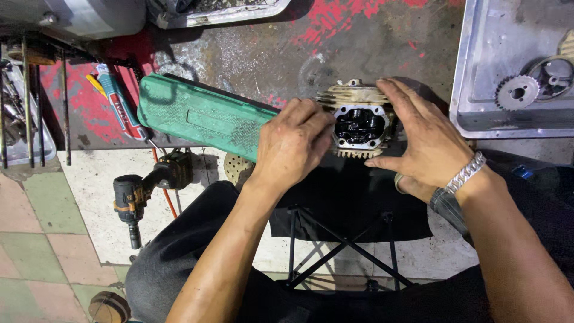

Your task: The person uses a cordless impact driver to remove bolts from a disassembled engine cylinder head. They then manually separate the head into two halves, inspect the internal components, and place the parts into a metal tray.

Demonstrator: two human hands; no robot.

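Seen from above, nearest the viewer are two bare forearms reaching forward over dark-trousered knees and a small black folding stool (341, 239). On the tiled floor to the left lies a cordless impact driver (143, 191).

Just beyond, at the near edge of a stained grey and red counter (251, 54), a finned metal engine cylinder head (359, 122) is steadied between both hands. The left hand (293, 143) is curled against its left side, fingers bent and pressed to the casting, though how far they close around it cannot be told. The right hand (427, 140), with a chain bracelet at the wrist, is laid flat and open along the right side, fingers extended, thumb pointing left beneath the fins.

The head is judged to be heavy, rigid cast metal, grimy and probably oily, so likely slippery. Its thin cooling fins would be the part most easily damaged or sharp to the touch; the solid flanks on either side look the safest places to be gripped.

To the left, a long green plastic cover (203, 116) is laid across the counter, beside a screwdriver (122, 107). Further right, a metal tray (508, 72) holds a sprocket (516, 92).
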